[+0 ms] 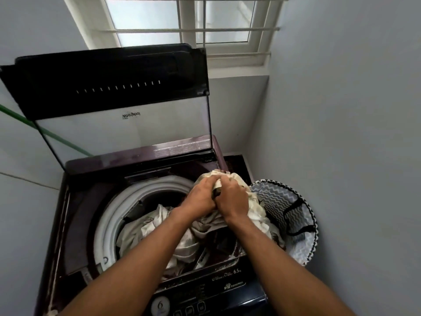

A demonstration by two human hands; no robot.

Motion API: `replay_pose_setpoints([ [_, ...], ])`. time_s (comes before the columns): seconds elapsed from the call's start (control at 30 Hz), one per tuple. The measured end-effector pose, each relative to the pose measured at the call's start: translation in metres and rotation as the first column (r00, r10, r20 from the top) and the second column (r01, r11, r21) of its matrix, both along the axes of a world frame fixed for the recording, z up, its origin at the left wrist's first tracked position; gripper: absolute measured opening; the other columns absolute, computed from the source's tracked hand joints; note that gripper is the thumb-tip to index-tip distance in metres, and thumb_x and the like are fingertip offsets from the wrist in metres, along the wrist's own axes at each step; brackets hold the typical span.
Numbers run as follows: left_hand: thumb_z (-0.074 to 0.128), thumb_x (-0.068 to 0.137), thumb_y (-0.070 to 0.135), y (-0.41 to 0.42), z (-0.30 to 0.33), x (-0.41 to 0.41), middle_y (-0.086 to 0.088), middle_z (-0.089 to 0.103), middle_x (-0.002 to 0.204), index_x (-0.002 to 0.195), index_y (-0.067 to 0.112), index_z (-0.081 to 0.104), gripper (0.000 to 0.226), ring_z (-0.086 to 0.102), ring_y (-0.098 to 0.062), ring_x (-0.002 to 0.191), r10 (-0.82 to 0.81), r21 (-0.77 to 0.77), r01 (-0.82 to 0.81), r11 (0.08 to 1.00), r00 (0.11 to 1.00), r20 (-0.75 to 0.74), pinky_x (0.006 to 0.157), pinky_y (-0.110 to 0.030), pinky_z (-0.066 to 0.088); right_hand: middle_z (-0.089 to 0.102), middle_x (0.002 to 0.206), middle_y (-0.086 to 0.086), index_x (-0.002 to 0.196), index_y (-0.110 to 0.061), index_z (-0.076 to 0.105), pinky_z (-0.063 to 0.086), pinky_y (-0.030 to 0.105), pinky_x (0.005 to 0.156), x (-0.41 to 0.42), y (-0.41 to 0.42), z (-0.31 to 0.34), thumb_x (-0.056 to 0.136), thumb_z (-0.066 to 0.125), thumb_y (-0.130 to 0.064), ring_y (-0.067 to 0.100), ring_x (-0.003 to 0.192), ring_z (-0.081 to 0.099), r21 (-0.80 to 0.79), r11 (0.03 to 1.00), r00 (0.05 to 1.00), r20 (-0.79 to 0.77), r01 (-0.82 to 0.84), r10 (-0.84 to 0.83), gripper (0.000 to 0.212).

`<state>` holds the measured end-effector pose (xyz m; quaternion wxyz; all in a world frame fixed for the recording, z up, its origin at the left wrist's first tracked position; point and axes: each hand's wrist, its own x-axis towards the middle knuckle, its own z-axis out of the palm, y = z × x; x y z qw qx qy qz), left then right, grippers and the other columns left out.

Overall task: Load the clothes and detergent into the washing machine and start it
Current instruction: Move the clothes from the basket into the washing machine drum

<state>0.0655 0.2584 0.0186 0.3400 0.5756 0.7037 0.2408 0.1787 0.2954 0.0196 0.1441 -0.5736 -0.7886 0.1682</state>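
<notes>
The washing machine (75,201) fills the lower left before me, its lid (109,87) standing open at twelve o'clock. A laundry basket (296,215) with a zigzag lining sits at three o'clock, just beside the machine. Pale clothes (159,226) lie in the drum and trail up over its right rim. My left hand (201,195) and right hand (231,198) touch, each grip clamped on that bunched cloth.

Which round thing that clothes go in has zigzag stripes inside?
The laundry basket on the floor right of the washer. Its lining has grey-white zigzags; the washing machine drum has a plain white rim and cloth inside.
</notes>
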Motion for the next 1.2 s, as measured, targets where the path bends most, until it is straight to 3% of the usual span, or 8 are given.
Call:
replay_pose_setpoints([
  [0.27, 0.068, 0.077, 0.011, -0.078, 0.017, -0.071, 0.000, 0.060, 0.123, 0.130, 0.031, 0.044, 0.061, 0.060, -0.022, 0.108, 0.106, -0.031, -0.111, 0.993, 0.984, -0.140, 0.085, -0.029, 0.047, 0.061, 0.102, 0.012, 0.120, -0.019, 0.058, 0.048, 0.043, 0.066, -0.075, -0.068, -0.001, 0.078, 0.056, -0.012, 0.039, 0.085, 0.064, 0.004, 0.962, 0.947, -0.179, -0.272, 0.268, 0.042],
  [0.43, 0.073, 0.077, 0.019, -0.114, 0.006, -0.104, -0.001, 0.059, 0.126, 0.138, 0.029, 0.049, 0.066, 0.057, -0.023, 0.114, 0.198, -0.097, -0.220, 0.971, 0.960, -0.198, 0.091, -0.029, 0.044, 0.057, 0.112, 0.013, 0.122, -0.015, 0.054, 0.049, 0.045, 0.075, -0.110, -0.087, -0.019, 0.075, 0.067, -0.021, 0.039, 0.095, 0.062, -0.139, 0.900, 0.907, -0.153, -0.412, 0.392, 0.050],
  [0.57, 0.062, 0.087, 0.030, -0.131, -0.014, -0.124, -0.005, 0.055, 0.117, 0.137, 0.034, 0.051, 0.051, 0.054, -0.027, 0.112, 0.145, -0.275, -0.233, 0.933, 0.942, -0.303, 0.095, -0.039, 0.046, 0.051, 0.122, 0.015, 0.125, -0.012, 0.049, 0.048, 0.045, 0.086, -0.124, -0.102, -0.044, 0.080, 0.064, -0.021, 0.038, 0.104, 0.057, -0.266, 0.832, 0.870, -0.057, -0.486, 0.490, 0.048],
  [0.7, 0.045, 0.094, 0.043, -0.145, -0.031, -0.123, -0.011, 0.040, 0.137, 0.144, 0.041, 0.040, 0.050, 0.039, -0.036, 0.128, -0.033, -0.540, -0.171, 0.824, 0.937, -0.347, 0.105, -0.049, 0.040, 0.038, 0.140, 0.020, 0.140, -0.013, 0.041, 0.041, 0.048, 0.104, -0.128, -0.115, -0.069, 0.082, 0.061, -0.032, 0.040, 0.124, 0.043, -0.505, 0.687, 0.728, 0.154, -0.523, 0.668, 0.064],
  [0.83, 0.048, 0.095, 0.030, -0.142, -0.034, -0.113, -0.005, 0.029, 0.148, 0.143, 0.043, 0.043, 0.050, 0.030, -0.033, 0.134, -0.025, -0.465, -0.180, 0.867, 0.916, -0.399, 0.107, -0.046, 0.036, 0.038, 0.147, 0.023, 0.146, -0.007, 0.038, 0.036, 0.049, 0.110, -0.122, -0.113, -0.058, 0.087, 0.056, -0.035, 0.042, 0.134, 0.035, -0.584, 0.593, 0.618, 0.189, -0.554, 0.763, 0.068],
  [0.93, 0.043, 0.094, 0.031, -0.126, -0.031, -0.104, -0.004, 0.035, 0.146, 0.138, 0.038, 0.050, 0.045, 0.036, -0.032, 0.131, 0.108, -0.235, -0.187, 0.954, 0.944, -0.313, 0.106, -0.045, 0.039, 0.063, 0.121, 0.020, 0.124, -0.005, 0.060, 0.052, 0.044, 0.089, -0.115, -0.094, -0.033, 0.079, 0.059, -0.026, 0.038, 0.110, 0.060, -0.481, 0.635, 0.721, 0.008, -0.605, 0.693, 0.050],
  [1.07, 0.042, 0.078, 0.029, -0.085, -0.014, -0.089, -0.005, 0.055, 0.124, 0.125, 0.021, 0.062, 0.051, 0.052, -0.028, 0.117, 0.308, 0.035, -0.306, 0.951, 0.942, -0.131, 0.102, -0.042, 0.043, 0.066, 0.100, 0.010, 0.104, -0.016, 0.068, 0.049, 0.044, 0.075, -0.090, -0.058, -0.010, 0.074, 0.054, -0.026, 0.036, 0.094, 0.061, 0.003, 0.888, 0.888, -0.009, -0.459, 0.459, 0.035],
  [1.2, 0.050, 0.075, 0.015, -0.050, -0.009, -0.055, -0.004, 0.057, 0.120, 0.123, 0.020, 0.064, 0.051, 0.055, -0.027, 0.114, 0.195, 0.145, -0.181, 0.973, 0.976, -0.092, 0.101, -0.041, 0.046, 0.042, 0.143, 0.016, 0.134, -0.021, 0.050, 0.035, 0.055, 0.099, -0.049, -0.011, 0.001, 0.078, 0.064, -0.033, 0.039, 0.131, 0.036, 0.053, 0.996, 0.981, 0.187, -0.070, 0.059, 0.058],
])
